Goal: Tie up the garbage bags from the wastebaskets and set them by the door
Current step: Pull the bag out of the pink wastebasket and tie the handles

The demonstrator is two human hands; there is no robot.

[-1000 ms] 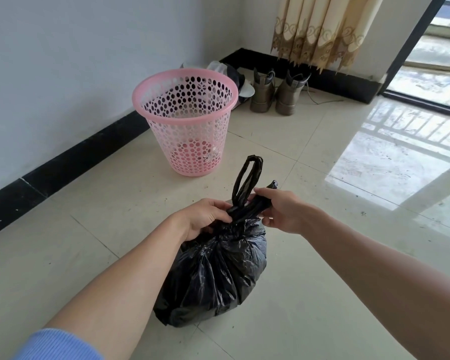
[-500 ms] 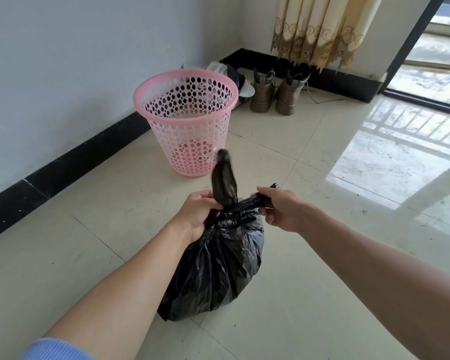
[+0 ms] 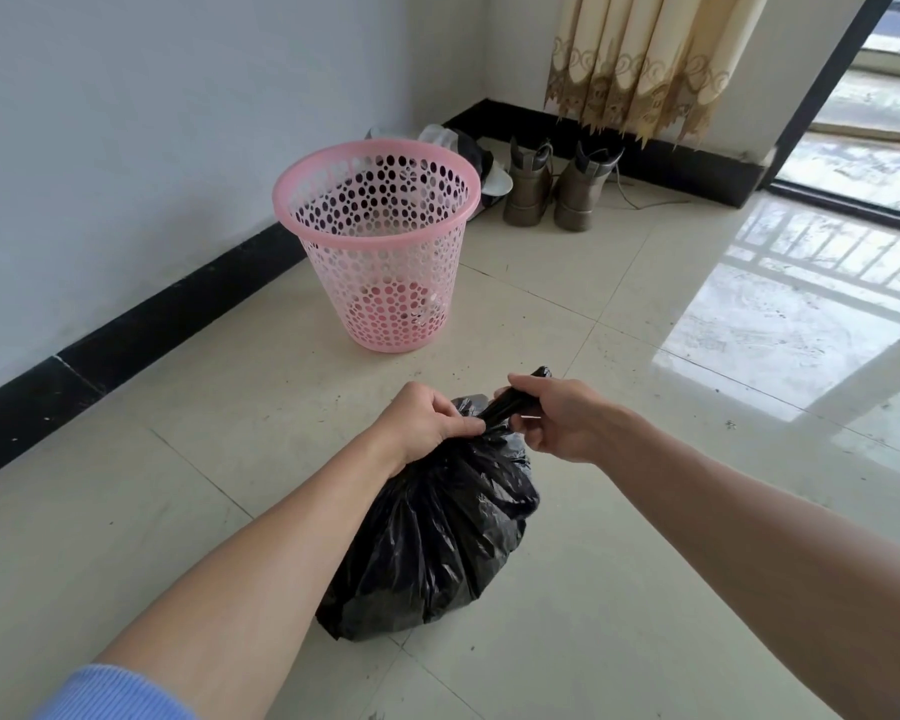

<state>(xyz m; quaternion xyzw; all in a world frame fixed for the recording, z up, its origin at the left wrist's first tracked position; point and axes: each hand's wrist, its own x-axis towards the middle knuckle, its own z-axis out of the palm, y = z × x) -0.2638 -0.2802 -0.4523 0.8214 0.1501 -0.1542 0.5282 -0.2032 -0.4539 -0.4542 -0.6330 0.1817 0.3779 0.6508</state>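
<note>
A full black garbage bag (image 3: pixel 437 537) sits on the tiled floor in front of me. My left hand (image 3: pixel 427 420) grips the gathered neck of the bag from the left. My right hand (image 3: pixel 557 418) holds the twisted black end of the bag, which sticks out past its fingers to the upper right. The two hands are close together over the top of the bag. A pink perforated wastebasket (image 3: pixel 380 241) stands upright beyond the bag, near the wall, with no bag in it.
A pair of brown boots (image 3: pixel 552 187) and some clothes (image 3: pixel 463 148) lie by the far wall under a beige curtain (image 3: pixel 645 59). An open doorway (image 3: pixel 863 122) is at the upper right. A black baseboard (image 3: pixel 141 324) runs along the left wall.
The loop of the bag that stood up between my hands has been pulled down and is no longer visible. My hands have drawn the neck tight. The bag sits slightly fuller on the floor.
</note>
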